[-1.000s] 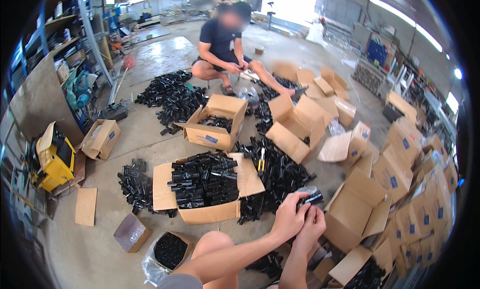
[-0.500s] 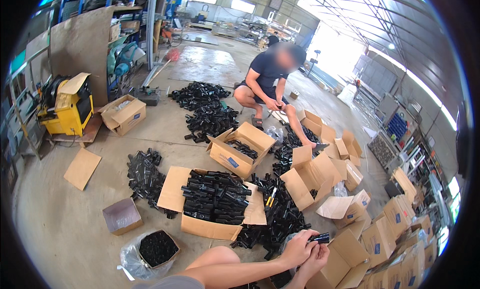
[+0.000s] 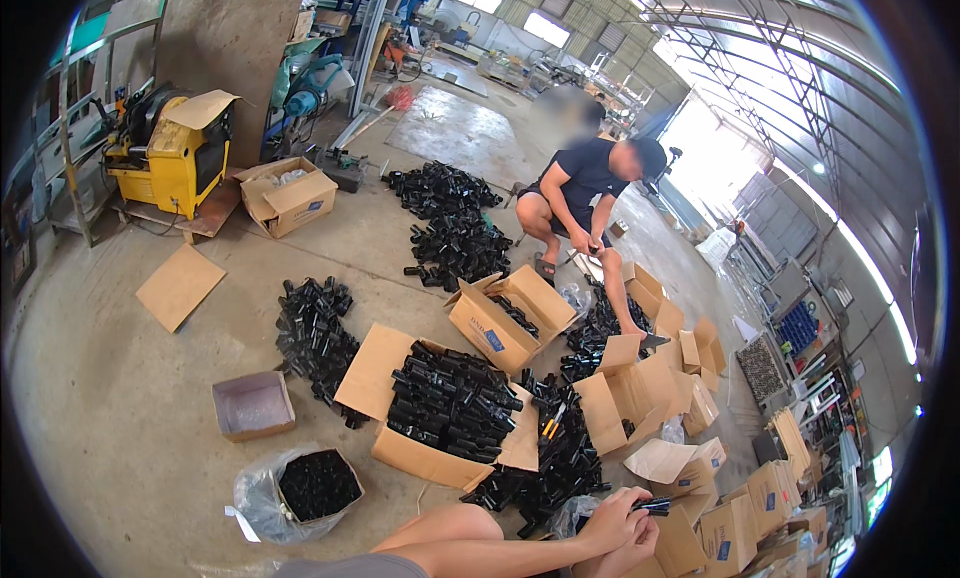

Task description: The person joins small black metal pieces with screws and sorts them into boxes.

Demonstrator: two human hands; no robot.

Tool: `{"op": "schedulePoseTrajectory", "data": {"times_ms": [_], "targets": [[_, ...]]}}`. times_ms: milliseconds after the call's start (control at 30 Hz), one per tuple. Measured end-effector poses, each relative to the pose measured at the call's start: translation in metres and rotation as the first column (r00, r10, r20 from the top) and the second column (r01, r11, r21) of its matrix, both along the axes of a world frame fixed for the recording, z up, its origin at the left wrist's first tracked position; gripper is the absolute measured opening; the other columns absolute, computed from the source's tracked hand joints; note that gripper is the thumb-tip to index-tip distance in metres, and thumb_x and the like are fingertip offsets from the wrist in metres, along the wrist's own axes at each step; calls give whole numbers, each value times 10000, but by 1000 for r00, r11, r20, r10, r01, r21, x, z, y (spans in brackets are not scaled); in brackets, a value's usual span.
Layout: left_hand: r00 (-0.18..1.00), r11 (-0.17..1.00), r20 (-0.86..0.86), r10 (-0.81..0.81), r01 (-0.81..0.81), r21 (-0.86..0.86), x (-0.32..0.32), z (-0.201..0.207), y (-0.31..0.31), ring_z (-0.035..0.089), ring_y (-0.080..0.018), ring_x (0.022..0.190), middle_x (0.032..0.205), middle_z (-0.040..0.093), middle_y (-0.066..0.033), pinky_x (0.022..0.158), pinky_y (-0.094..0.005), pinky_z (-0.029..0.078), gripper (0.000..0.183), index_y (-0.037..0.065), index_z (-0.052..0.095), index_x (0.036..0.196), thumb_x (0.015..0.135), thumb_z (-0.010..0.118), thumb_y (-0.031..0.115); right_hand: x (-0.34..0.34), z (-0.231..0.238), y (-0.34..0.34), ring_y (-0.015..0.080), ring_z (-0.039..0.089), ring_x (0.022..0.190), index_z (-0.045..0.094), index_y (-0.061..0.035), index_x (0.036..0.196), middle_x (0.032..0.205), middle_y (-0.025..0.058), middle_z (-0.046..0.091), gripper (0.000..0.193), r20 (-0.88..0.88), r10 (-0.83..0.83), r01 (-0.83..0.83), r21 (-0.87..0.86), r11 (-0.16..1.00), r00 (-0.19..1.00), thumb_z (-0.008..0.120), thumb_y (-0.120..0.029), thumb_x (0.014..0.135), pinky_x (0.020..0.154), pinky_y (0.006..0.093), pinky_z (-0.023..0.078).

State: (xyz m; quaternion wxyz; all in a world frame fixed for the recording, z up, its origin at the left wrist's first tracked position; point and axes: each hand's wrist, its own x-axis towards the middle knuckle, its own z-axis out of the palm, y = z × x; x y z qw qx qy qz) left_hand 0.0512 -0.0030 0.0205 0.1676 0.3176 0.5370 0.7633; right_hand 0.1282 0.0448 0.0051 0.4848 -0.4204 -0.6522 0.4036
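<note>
At the lower right, my left hand [image 3: 612, 523] and my right hand [image 3: 634, 555] come together, both closed around a black tubular part [image 3: 655, 506]. Its end sticks out past my fingers, which hide the rest. Just left of my hands lies a loose heap of black tubular parts [image 3: 560, 443], with a yellow-handled tool [image 3: 553, 423] on top. An open cardboard box [image 3: 430, 459] filled with similar parts in rows stands beside that heap. Close to my hands on the right is another open cardboard box [image 3: 682, 543].
A bagged box of small black pieces [image 3: 320, 486] and a shallow box [image 3: 252, 406] stand at left. A seated co-worker [image 3: 585, 193] handles a small part beyond another carton [image 3: 512, 323]. Stacked cartons [image 3: 770, 500] line the right; a yellow machine [image 3: 175, 158] stands far left.
The view has tilted and shifted, so the scene sits differently in the picture. My hands still hold the black part together, now turned slightly. The co-worker remains seated, bent over a part.
</note>
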Motion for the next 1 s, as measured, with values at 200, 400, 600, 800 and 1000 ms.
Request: {"op": "schedulePoseTrajectory", "data": {"times_ms": [200, 400, 600, 800, 1000], "targets": [[999, 999, -26, -45, 46, 13, -2, 5, -4, 643, -357, 1123, 1174, 672, -157, 953, -412, 507, 273, 72, 643, 1222, 966, 635, 167, -4, 7, -10, 282, 678, 954, 617, 49, 1186, 1131, 198, 696, 319, -18, 25, -25, 16, 1000, 1000, 647, -225, 1026, 827, 399, 571], [997, 997, -13, -74, 75, 26, 5, 3, -4, 645, -352, 1129, 1181, 675, -165, 960, -408, 504, 294, 64, 643, 1238, 964, 639, 171, -3, 11, -16, 262, 682, 954, 605, -4, 1265, 1100, 169, 697, 364, 1, -47, 46, 133, 990, 999, 626, -291, 1041, 802, 376, 575], [996, 998, -65, -66, 67, 15, 9, 3, -1, 647, -346, 1131, 1185, 674, -174, 958, -401, 507, 299, 54, 646, 1233, 954, 644, 159, -7, -4, -5, 177, 607, 835, 582, 23, 1113, 966, 89, 642, 265, -219, -89, 150, 279, 948, 972, 531, -235, 1089, 737, 334, 508], [994, 999, -96, -42, 42, 0, 8, 0, 2, 672, -325, 1094, 1150, 698, -165, 937, -389, 522, 297, 28, 663, 1213, 942, 657, 150, 15, -2, 2, 206, 643, 915, 548, 40, 1175, 995, 112, 651, 242, 79, -91, 76, 179, 981, 993, 572, -175, 1068, 838, 341, 527], [992, 995, -90, -93, 89, -46, 11, -3, 8, 680, -302, 1089, 1159, 703, -155, 912, -384, 535, 304, 31, 662, 1223, 940, 670, 140, 14, -8, 1, 227, 636, 857, 613, 64, 1036, 919, 126, 665, 308, -143, -59, 90, 218, 972, 988, 524, -227, 1084, 769, 373, 507]]}}
